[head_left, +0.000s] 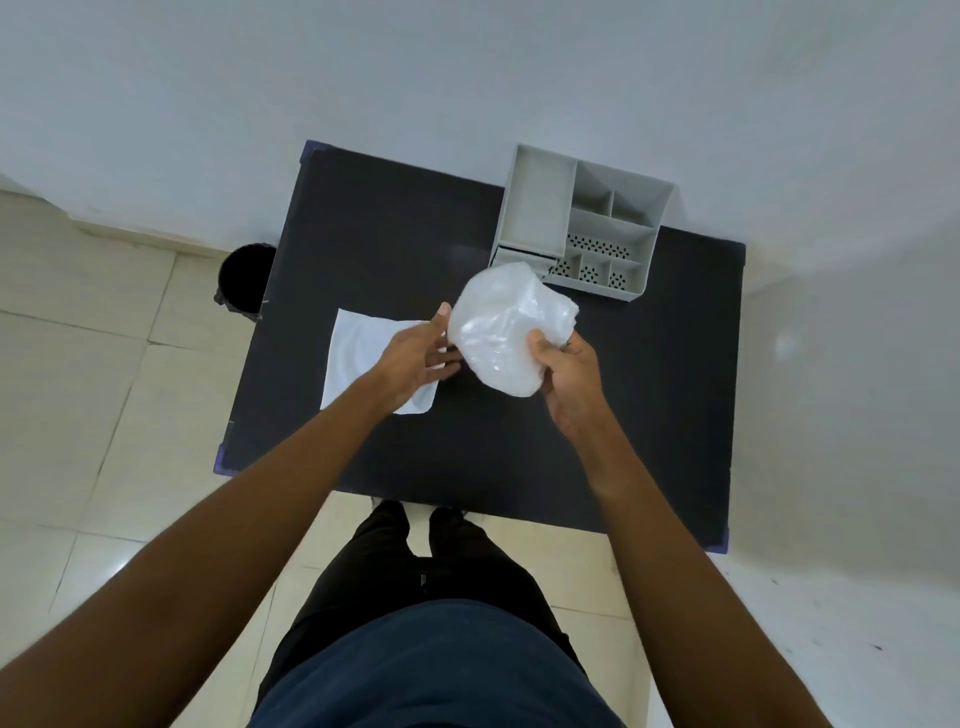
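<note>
The main risk here is the bubble-wrap bundle (506, 332) slipping or springing open: it is slick, puffy plastic held up in the air from one side only, and a grip that squeezes air rather than a firm core could let it slide out and drop onto the black table (519, 457), or swing against the grey compartment organiser (587, 228) just behind it. Whether anything is wrapped inside cannot be told, so a drop might matter more than it looks. A careless pull by the other hand could also drag the loose wrap apart instead of turning it. The bundle is raised above the table's middle, between the two hands and in front of the organiser's near corner. The right hand (569, 374) grips its lower right edge, thumb pressed onto the near face and the other fingers curled out of sight behind it. The left hand (415, 358) is spread and relaxed, holding nothing; its thumb tip meets the bundle's left edge while its straight fingers reach toward the underside, over a white sheet (358, 353) lying flat on the table. A black bin (247, 278) stands on the floor by the table's left side
</note>
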